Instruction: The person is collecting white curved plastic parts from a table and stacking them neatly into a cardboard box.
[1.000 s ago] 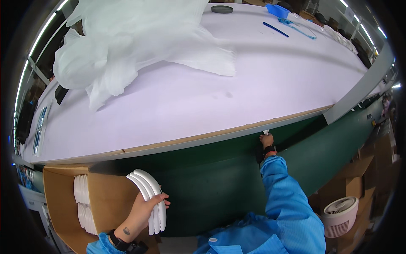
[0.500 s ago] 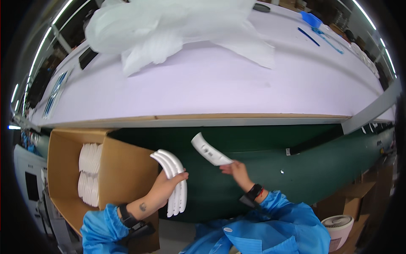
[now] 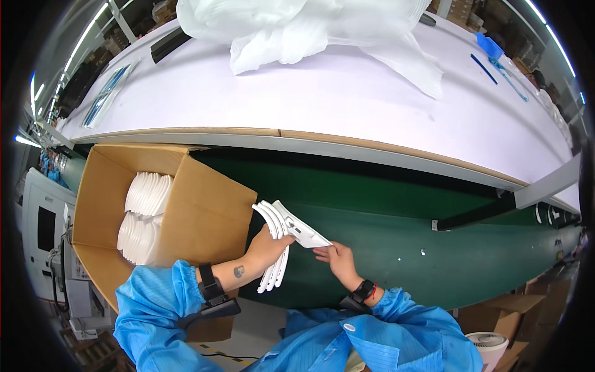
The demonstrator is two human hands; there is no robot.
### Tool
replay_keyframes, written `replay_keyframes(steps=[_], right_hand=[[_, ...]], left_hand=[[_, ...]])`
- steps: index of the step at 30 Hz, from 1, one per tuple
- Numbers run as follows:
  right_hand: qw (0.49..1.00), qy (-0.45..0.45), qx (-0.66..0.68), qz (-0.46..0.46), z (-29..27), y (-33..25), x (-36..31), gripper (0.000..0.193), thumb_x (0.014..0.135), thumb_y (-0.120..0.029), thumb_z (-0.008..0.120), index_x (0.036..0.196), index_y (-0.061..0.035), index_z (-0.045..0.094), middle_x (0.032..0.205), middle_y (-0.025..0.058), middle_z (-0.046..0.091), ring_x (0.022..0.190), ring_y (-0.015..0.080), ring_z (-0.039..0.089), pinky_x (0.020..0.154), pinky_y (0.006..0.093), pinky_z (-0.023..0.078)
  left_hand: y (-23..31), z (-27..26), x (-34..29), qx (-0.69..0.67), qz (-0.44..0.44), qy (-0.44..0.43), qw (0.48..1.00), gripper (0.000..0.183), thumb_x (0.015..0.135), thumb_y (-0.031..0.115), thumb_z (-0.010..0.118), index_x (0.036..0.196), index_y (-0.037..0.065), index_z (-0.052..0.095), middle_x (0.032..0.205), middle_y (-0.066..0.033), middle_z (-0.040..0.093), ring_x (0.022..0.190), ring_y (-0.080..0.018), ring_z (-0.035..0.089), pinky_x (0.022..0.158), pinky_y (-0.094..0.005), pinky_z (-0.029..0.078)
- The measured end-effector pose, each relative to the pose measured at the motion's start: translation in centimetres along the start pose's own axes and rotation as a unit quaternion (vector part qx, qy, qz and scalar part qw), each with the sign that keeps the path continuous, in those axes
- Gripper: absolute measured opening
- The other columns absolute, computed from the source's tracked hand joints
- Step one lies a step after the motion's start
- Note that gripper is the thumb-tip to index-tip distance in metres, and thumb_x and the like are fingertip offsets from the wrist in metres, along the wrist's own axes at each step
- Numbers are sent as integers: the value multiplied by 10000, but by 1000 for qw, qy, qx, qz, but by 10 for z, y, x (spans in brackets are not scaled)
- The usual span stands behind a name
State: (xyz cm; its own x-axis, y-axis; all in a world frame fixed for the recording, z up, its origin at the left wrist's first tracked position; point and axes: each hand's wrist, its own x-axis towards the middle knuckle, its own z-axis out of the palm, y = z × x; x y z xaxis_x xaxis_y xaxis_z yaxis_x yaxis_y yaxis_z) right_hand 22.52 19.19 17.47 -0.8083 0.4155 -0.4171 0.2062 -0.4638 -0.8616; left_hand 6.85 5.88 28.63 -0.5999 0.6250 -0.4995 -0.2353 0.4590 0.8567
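Note:
My left hand (image 3: 265, 249) is closed round a small stack of curved white plastic pieces (image 3: 273, 277), held side by side beside a cardboard box. Between fingers and thumb of my right hand (image 3: 339, 260) is one more curved white plastic piece (image 3: 308, 235), with small dark marks on its inner face. Its far end meets or overlaps the upper part of the stack; whether they touch, I cannot tell. Inside the open cardboard box (image 3: 211, 211), similar white pieces (image 3: 149, 193) stand packed in two rows.
Beyond my hands runs a long white table (image 3: 322, 93) with a wooden front edge. A crumpled translucent white sheet (image 3: 279, 31) lies on it, with a blue container (image 3: 489, 45) at far right. Below is a green surface (image 3: 372, 248); a white fan-like appliance (image 3: 488, 347) stands lower right.
My right hand has brought its single piece left and down, against or just over the stack in my left hand. The whole view has shifted, with the table appearing higher.

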Motion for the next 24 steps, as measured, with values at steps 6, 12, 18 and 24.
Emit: replay_keyframes(steps=[6, 12, 18, 24], right_hand=[[996, -12, 9, -83, 18, -35, -33, 348, 989, -80, 292, 1222, 106, 472, 1140, 230, 590, 1057, 312, 605, 884, 381, 530], [990, -12, -21, -137, 18, -53, -48, 322, 963, -25, 342, 1226, 85, 492, 1126, 190, 613, 1047, 293, 614, 883, 357, 533], [986, -124, 11, -108, 10, -85, -61, 394, 958, -20, 362, 1349, 23, 365, 1260, 182, 519, 1117, 304, 568, 914, 389, 509], [963, -215, 162, 21, 22, -132, -57, 513, 954, -39, 359, 1442, -50, 200, 1365, 165, 403, 1187, 335, 504, 926, 441, 494]], left_hand=[[28, 5, -10, -50, 32, 29, 998, 366, 842, 135, 604, 1159, -9, 490, 1042, -86, 564, 976, -173, 539, 860, -328, 429], [56, 2, -15, -144, 59, -12, 988, 389, 826, 119, 636, 1155, -11, 475, 1044, -95, 568, 959, -183, 562, 823, -327, 461], [66, 5, -21, -135, 79, -33, 987, 361, 825, 138, 652, 1112, -27, 509, 1004, -111, 599, 903, -171, 590, 775, -305, 485], [70, 5, -32, -100, 77, -118, 985, 458, 814, 90, 646, 1218, 6, 448, 1082, -99, 562, 1023, -198, 554, 868, -343, 465]])
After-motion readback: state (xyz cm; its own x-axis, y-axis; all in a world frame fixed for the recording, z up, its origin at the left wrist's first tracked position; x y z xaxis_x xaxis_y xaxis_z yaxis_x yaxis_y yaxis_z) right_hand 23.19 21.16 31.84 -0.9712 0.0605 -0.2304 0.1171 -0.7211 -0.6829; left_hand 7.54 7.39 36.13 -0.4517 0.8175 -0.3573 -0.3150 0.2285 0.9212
